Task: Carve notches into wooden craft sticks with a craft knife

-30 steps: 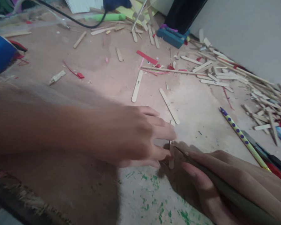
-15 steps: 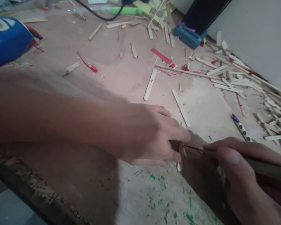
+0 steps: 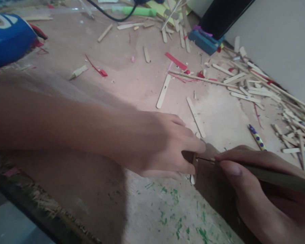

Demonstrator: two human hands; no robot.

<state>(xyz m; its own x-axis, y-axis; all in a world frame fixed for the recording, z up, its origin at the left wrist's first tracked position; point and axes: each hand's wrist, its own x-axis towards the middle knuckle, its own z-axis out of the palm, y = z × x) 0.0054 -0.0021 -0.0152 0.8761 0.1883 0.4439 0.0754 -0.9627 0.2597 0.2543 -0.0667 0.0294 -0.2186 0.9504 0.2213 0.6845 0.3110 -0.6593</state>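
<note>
My left hand [image 3: 165,144] lies across the table, its fingers closed over a wooden craft stick [image 3: 192,179] and holding it against the surface. Both rounded ends of that stick show beyond the fingers; the middle is partly covered. From the right, my right hand [image 3: 254,179] grips a thin-pointed tool [image 3: 277,176] with a dark olive handle, like a pen. The tool's fine metal tip meets the stick between my left fingers. Whether the tip has entered the wood I cannot tell. Just above lies another craft stick [image 3: 196,117], near my left fingertips.
A crayon with purple dots [image 3: 257,137] lies beyond my right hand. Heaped sticks and skewers [image 3: 264,88] line the wall at right. A blue and white object [image 3: 11,40] stands at far left, a teal block [image 3: 205,40] at the back. Green flecks mark the near tabletop [image 3: 152,210].
My right hand has edged left, bringing the tool closer to the held stick. The left hand keeps its place on the stick; the view has shifted slightly.
</note>
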